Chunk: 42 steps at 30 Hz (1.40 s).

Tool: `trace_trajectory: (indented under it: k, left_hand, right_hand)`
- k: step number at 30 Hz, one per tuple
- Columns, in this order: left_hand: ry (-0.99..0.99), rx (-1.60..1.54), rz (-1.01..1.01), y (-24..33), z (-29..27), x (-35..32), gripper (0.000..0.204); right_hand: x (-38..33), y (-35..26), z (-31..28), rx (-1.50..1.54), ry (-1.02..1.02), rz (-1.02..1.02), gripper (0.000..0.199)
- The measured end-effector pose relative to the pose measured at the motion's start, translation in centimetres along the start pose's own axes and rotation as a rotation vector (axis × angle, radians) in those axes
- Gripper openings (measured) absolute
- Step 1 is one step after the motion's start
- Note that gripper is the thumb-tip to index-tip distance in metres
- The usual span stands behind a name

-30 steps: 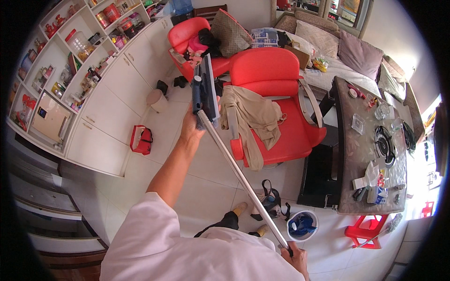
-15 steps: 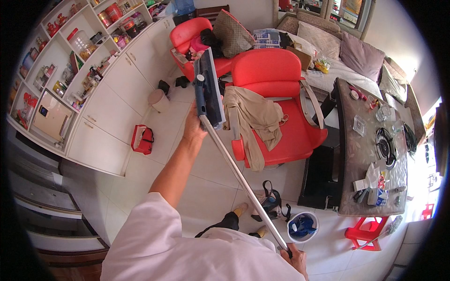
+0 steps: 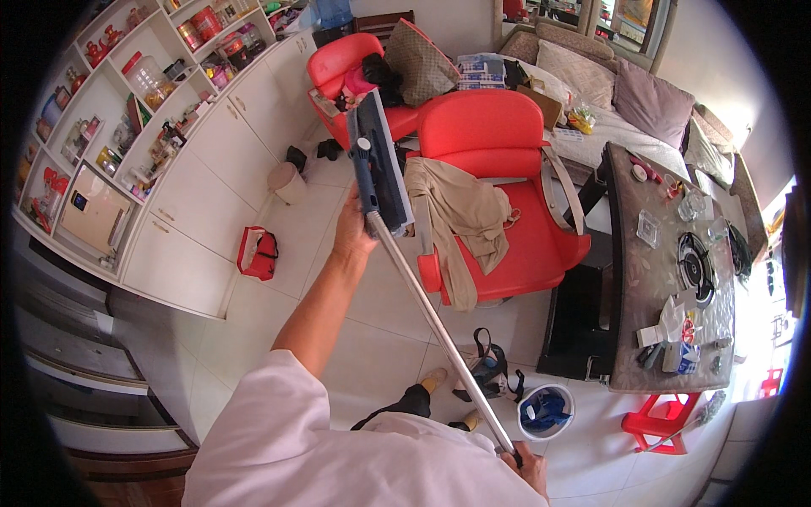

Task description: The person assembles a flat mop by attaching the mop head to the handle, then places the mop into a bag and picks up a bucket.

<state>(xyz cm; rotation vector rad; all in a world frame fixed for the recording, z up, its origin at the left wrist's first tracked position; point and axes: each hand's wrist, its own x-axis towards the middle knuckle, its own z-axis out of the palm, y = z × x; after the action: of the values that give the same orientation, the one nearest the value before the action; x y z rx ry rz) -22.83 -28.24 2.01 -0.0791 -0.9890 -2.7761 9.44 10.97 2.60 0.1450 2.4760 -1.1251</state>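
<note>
A flat mop (image 3: 422,291) is held up slantwise across the middle, its long silver pole running from lower right to upper left. Its dark blue-grey head (image 3: 382,169) is raised at the top, with a grey pad along the edge. My left hand (image 3: 353,224) grips the head from its left side, close to the pole joint; some fingers are hidden behind it. At the lower end, my right hand (image 3: 528,471) is closed around the pole's dark grip.
A red armchair (image 3: 480,127) draped with beige cloth (image 3: 465,211) stands just right of the mop head. To its right is a cluttered table (image 3: 634,296). A white bucket (image 3: 564,427) and a bag (image 3: 486,372) sit near my feet. White cabinets (image 3: 198,177) line the left.
The mop head has shifted slightly right and down with my left hand. My right hand and the pole's lower end have moved slightly left.
</note>
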Motion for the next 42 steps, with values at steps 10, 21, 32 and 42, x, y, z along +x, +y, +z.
trace_trajectory:
  k: [10,21,32,42]
  left_hand:
    - [0.000,0.076,0.047,0.4,0.6,0.0,0.028]
    - [-0.115,0.192,-0.039,0.5,0.3,0.2,0.035]
    - [-0.004,0.217,-0.005,0.5,0.9,0.4,0.031]
    - [0.185,0.209,0.065,-0.6,1.1,-0.3,0.035]
  right_hand:
    - [-0.6,3.2,0.4,0.014,-0.067,0.023,0.024]
    - [-0.7,2.9,-0.1,-0.002,-0.088,0.012,0.023]
    - [-1.3,5.4,0.4,-0.074,-0.080,0.027,0.025]
    - [-0.9,3.9,0.6,0.041,-0.052,0.005,0.023]
